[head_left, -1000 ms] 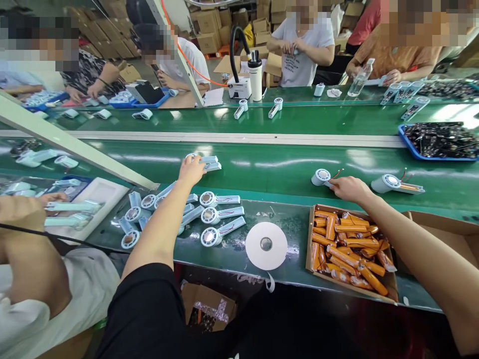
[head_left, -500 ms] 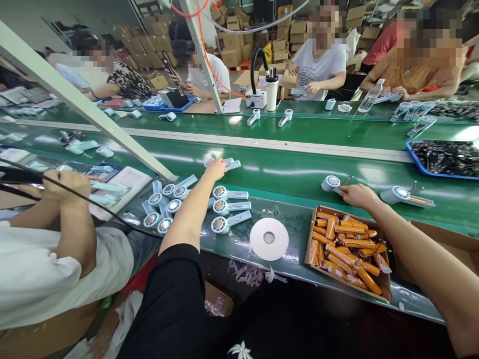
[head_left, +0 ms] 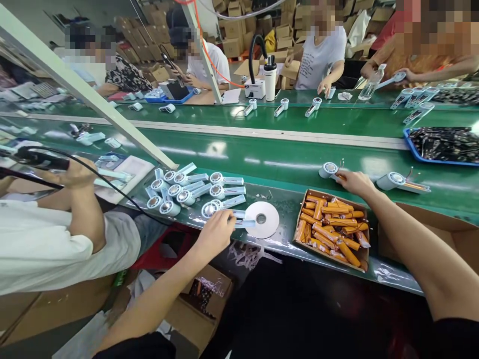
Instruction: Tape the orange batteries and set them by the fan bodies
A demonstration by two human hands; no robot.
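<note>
My left hand (head_left: 218,228) is closed around light-blue handheld fan bodies (head_left: 246,224) at the near edge of the bench; two handles stick out past the fingers, beside the white tape roll (head_left: 271,219). To its upper left lie several similar fan bodies (head_left: 186,195) in a cluster, with round heads and open handles. Farther right, my right hand (head_left: 355,183) pinches the handle of another fan body (head_left: 329,170) on the green belt, and thin wires rise near it. The fingertips of both hands are partly hidden.
A cardboard box of orange-wrapped battery cells (head_left: 331,227) stands below my right arm. Another fan body (head_left: 391,180) lies on the belt at right. A blue tray of dark parts (head_left: 445,144) is beyond. A slanted metal post (head_left: 90,89) crosses the left; co-workers sit around.
My left hand has come back from the belt to the near bench edge, bringing fan bodies with it. My right hand stays at its fan body. Across the belt, a co-worker's hand has reached forward.
</note>
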